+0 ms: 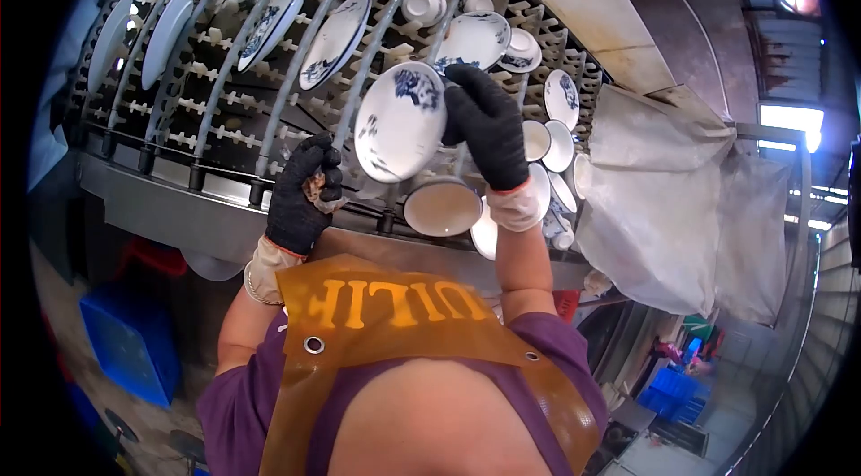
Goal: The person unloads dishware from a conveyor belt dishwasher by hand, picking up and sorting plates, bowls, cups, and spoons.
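My right hand [485,128], in a black glove over a pale one, grips the edge of a white oval plate [395,131] with a blue pattern. The plate is tilted, its face toward me, above the rack's front edge. My left hand [303,191], gloved alike, is closed around a small crumpled brownish scrap [320,193] whose kind I cannot make out. A white bowl [442,208] lies below the plate. Beyond my right hand rests another blue-patterned plate [473,39], and several cups and dishes stand beside my right wrist, partly hidden by it.
The pegged conveyor rack [269,108] with metal rails holds several plates and cups, including a leaning oval plate [334,41]. A hanging plastic curtain [659,198] covers the right end. A blue crate [130,341] is on the floor at left.
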A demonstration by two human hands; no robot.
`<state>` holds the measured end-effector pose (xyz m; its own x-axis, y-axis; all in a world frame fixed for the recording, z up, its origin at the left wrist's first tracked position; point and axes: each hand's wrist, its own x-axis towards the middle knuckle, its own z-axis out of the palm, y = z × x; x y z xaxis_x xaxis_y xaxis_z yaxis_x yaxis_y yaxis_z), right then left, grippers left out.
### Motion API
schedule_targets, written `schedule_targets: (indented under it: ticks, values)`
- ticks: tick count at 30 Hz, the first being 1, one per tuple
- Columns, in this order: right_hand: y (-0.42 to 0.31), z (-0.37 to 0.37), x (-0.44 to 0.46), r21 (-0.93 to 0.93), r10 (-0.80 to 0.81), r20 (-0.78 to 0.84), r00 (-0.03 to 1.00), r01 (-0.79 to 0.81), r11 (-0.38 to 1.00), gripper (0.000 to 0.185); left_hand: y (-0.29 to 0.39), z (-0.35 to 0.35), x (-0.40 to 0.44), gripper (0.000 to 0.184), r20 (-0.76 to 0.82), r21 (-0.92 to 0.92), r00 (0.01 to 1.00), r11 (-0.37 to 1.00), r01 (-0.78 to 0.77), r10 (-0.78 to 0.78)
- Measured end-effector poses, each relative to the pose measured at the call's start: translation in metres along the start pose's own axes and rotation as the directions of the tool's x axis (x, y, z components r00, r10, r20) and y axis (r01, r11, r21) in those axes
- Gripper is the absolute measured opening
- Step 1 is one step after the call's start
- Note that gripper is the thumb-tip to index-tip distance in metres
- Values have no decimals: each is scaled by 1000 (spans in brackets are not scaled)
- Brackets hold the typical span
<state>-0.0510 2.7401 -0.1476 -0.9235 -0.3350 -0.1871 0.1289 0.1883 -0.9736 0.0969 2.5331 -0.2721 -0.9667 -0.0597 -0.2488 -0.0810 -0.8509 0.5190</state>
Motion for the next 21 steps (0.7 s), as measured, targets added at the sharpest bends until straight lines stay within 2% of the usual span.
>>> schedule_targets:
  ticks: [1,2,3,4,5,6,7,8,10,11,12,13,14,15,17,18,19,20,21]
  values:
    - [-9,-3,-7,101,23,28,999,-26,995,28,0,5,3,35,25,-131,997,988,77,-74]
    - [-5,-11,-5,131,-29,73,997,19,991,30,0,12,4,30,58,-256,987,954,157,-147]
    - [6,-20,4,31,-108,-19,994,109,994,30,2,27,2,27,-55,-213,984,964,156,-172]
    - [21,-30,20,-77,-194,-101,976,187,979,30,0,28,2,27,-47,-212,983,963,166,-180]
    - [37,-43,43,-462,-477,-171,862,357,812,33,-1,28,2,26,-22,-223,981,957,184,-194]
    - [28,-48,50,-735,-487,-220,845,185,652,42,-2,28,2,26,2,-230,978,952,201,-206]
    - [45,-59,72,-830,-664,-220,715,221,512,51,-3,28,3,26,8,-224,978,952,207,-211]
    - [61,-69,94,-863,-715,-272,644,166,477,57,-6,27,3,25,-1,-212,980,958,193,-198]
    - [95,-86,139,-556,-329,-435,838,38,831,51,-10,27,0,25,-14,-193,983,965,178,-184]
    - [86,-82,147,-574,-270,-319,908,42,818,47,-12,29,-2,25,-66,-85,989,989,125,-131]
    - [79,-84,143,-697,-305,-220,926,69,714,42,-13,30,-2,25,-112,26,991,997,73,-69]
    - [73,-87,140,-798,-336,-120,934,111,592,37,-13,28,-1,25,-111,28,992,998,60,-56]
    - [45,-78,121,-869,-323,-117,939,60,490,36,-13,24,0,25,-69,-74,992,992,100,-105]
    - [31,-76,108,-886,-356,-97,929,83,457,35,-16,22,0,25,-27,-180,989,974,141,-149]
    - [22,-83,101,-909,-463,-71,883,134,395,32,-17,28,0,25,-73,-152,992,984,90,-102]
    - [3,-79,90,-920,-393,-111,913,55,388,30,-18,32,-1,26,-103,-110,991,991,69,-80]
    - [6,-83,93,-928,-423,-94,901,75,365,29,-19,36,0,26,-49,-213,995,975,70,-83]
    - [8,-89,101,-936,-462,-80,883,93,339,28,-18,47,0,25,-50,-193,996,979,64,-75]
    - [6,-85,104,-944,-426,-109,898,42,328,27,-19,48,1,26,2,-224,995,969,99,-101]
